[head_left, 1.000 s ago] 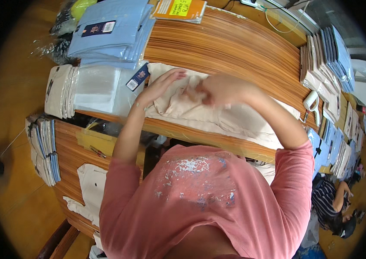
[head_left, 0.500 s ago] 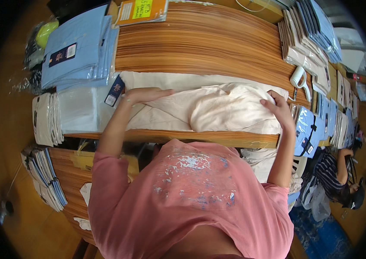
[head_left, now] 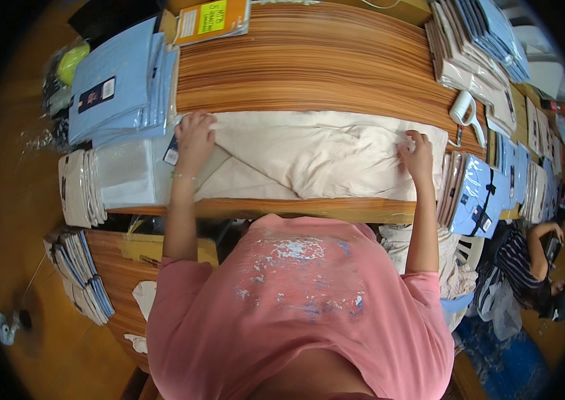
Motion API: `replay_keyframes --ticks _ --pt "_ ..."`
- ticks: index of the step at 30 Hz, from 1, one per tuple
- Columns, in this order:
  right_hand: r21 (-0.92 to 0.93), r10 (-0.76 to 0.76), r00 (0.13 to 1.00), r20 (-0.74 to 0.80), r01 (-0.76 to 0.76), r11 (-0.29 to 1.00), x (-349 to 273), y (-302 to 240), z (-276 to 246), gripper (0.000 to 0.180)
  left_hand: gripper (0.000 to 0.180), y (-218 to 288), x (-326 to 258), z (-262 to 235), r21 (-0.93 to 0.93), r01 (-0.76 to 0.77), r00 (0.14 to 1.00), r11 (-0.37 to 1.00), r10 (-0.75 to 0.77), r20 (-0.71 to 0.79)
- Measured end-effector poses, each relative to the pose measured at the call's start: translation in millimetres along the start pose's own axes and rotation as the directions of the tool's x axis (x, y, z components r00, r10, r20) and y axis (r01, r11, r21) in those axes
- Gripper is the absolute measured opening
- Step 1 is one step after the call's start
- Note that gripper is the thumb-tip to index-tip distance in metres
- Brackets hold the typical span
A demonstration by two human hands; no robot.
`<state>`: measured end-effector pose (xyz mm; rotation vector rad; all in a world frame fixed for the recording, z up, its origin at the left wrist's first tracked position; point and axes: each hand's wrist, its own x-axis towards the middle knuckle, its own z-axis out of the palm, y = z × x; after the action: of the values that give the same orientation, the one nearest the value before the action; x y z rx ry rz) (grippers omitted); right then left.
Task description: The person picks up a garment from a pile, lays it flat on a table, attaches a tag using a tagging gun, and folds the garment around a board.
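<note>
Cream garment spread on the wooden surface
Left hand and right hand press flat, fingers spread, on the garment's opposite ends

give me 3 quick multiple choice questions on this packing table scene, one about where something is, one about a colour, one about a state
1. Where does the stack of bagged light blue shirts lie?
A. on the person's left, beyond the left hand
B. under the cream garment
C. on the floor

2. What colour is the garment under both hands?
A. navy
B. cream
C. red

3. How is the left hand?
A. raised in the air
B. gripping the white hand tool
C. pressed flat on the garment

Answers: 1 A, the stack sits at the table's left end. 2 B, the cloth is pale cream. 3 C, the palm lies flat on the cloth, as the right hand does at the other end; the white hand tool lies untouched.
</note>
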<state>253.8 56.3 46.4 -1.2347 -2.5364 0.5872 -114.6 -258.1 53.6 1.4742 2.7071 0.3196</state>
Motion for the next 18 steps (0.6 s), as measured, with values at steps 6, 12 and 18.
replay_keyframes --ticks 6,12,18 --pt "0.269 -0.116 0.98 0.164 0.069 0.961 -12.4 -52.0 10.0 0.022 0.038 16.0 13.9 22.5 -0.1 -0.17 0.984 0.98 0.174 0.036" --pt "0.191 -0.128 0.976 0.177 0.094 0.977 -19.9 -30.6 28.1 0.022 0.05 18.8 10.3 17.5 0.091 -0.083 0.993 0.992 0.09 -0.081" --pt "0.441 -0.048 0.986 0.161 -0.028 0.897 -15.6 -14.4 0.0 0.023 0.061 26.8 8.0 37.7 -0.016 0.266 0.92 0.964 -0.259 -0.295"
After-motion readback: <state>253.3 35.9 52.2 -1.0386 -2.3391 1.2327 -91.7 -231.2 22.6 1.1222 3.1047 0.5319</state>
